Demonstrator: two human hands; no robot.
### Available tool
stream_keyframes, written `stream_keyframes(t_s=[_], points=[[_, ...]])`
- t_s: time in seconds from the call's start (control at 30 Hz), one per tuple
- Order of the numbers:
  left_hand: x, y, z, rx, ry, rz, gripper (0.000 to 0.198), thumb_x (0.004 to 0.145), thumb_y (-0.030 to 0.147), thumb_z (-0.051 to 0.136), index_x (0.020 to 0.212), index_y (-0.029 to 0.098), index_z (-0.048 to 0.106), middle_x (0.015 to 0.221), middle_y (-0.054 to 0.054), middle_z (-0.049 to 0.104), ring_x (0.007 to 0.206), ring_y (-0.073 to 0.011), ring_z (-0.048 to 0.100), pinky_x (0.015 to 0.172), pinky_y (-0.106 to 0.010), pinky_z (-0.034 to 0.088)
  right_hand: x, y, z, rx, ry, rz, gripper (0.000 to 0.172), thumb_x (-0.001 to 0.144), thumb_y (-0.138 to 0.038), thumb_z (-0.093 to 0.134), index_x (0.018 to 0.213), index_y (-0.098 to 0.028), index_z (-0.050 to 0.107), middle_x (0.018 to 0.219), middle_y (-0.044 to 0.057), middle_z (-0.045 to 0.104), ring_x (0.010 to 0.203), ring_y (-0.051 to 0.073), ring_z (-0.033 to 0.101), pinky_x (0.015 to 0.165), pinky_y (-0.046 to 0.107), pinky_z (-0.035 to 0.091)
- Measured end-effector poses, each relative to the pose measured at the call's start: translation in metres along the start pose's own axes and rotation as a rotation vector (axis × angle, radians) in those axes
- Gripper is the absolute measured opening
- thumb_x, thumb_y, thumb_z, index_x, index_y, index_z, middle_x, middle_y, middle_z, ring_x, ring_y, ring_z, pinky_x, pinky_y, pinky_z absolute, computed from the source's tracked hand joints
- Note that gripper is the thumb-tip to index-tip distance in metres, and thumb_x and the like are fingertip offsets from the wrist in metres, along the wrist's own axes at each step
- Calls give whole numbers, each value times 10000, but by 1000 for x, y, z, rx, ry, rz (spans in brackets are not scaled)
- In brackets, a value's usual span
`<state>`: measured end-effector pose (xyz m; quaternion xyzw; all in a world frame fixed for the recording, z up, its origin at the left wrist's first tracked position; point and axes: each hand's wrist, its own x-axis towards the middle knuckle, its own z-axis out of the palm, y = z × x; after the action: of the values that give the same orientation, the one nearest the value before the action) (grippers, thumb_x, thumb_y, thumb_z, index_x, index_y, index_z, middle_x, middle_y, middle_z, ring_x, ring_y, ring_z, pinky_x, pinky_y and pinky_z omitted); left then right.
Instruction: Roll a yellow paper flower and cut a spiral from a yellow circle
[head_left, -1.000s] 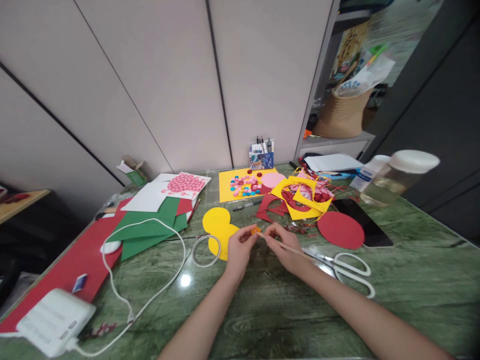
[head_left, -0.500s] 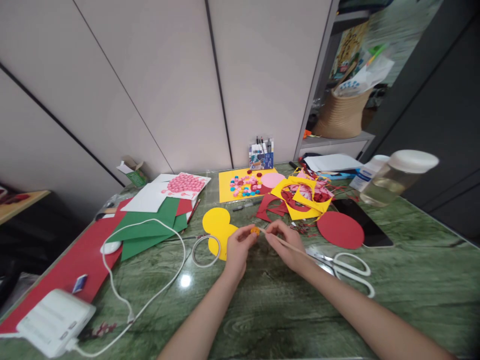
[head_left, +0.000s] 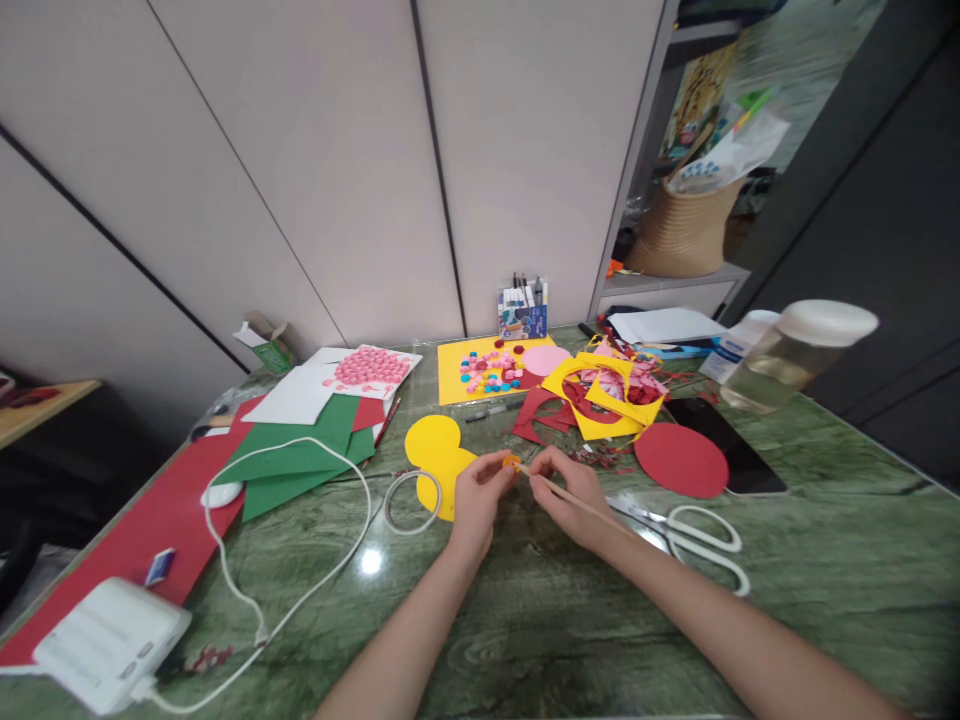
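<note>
Between the fingertips of my left hand (head_left: pixel 476 500) is a small round orange piece (head_left: pixel 512 461), too small to make out what it is. My right hand (head_left: pixel 574 500) pinches a thin pale stick (head_left: pixel 556 488) like a pen, its tip at or touching the orange piece. The rear of the stick runs back over my right wrist. Just left of my left hand lies a yellow paper shape (head_left: pixel 433 440) of two joined circles, partly covered by that hand. A roll of clear tape (head_left: pixel 388 512) overlaps its edge. White-handled scissors (head_left: pixel 705 545) rest beside my right forearm.
Behind my hands are yellow paper (head_left: pixel 451 375) with coloured pompoms, yellow cut-out scraps (head_left: pixel 637 418) and a red paper disc (head_left: pixel 681 460). A phone (head_left: pixel 739 460) and lidded jar (head_left: pixel 787 355) stand right. Left are green sheets (head_left: pixel 300 450), a white cable (head_left: pixel 367 500) and charger (head_left: pixel 112 640).
My right hand has shifted slightly left, and the stick's tip has turned a little on the orange piece. My left hand stays nearly still.
</note>
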<state>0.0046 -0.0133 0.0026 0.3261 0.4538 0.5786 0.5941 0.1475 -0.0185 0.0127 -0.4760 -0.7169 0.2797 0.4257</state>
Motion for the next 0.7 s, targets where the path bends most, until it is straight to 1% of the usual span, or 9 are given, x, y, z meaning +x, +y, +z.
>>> stream_keyframes(t_s=[0.2, 0.43, 0.7], points=[[0, 0, 1, 21, 6, 16, 236, 592, 242, 756, 788, 129, 686, 770, -49, 681, 721, -151, 626, 757, -332, 512, -1, 1, 1, -15, -2, -7, 53, 758, -171, 497, 773, -210, 529, 691, -22, 579, 664, 150, 553, 644, 247, 418], [2, -2, -1, 24, 5, 29, 225, 608, 246, 745, 789, 132, 677, 762, -45, 677, 710, -149, 629, 766, -347, 514, -1, 0, 2, -33, 0, 5, 64, 759, -161, 498, 774, -213, 532, 694, -15, 581, 676, 157, 563, 642, 248, 425], [0, -1, 1, 16, 14, 25, 221, 600, 237, 745, 781, 130, 678, 754, -44, 681, 704, -149, 633, 764, -347, 521, -1, -2, 1, -49, 15, 18, 57, 765, -167, 497, 758, -217, 524, 677, -19, 579, 653, 157, 561, 620, 246, 419]])
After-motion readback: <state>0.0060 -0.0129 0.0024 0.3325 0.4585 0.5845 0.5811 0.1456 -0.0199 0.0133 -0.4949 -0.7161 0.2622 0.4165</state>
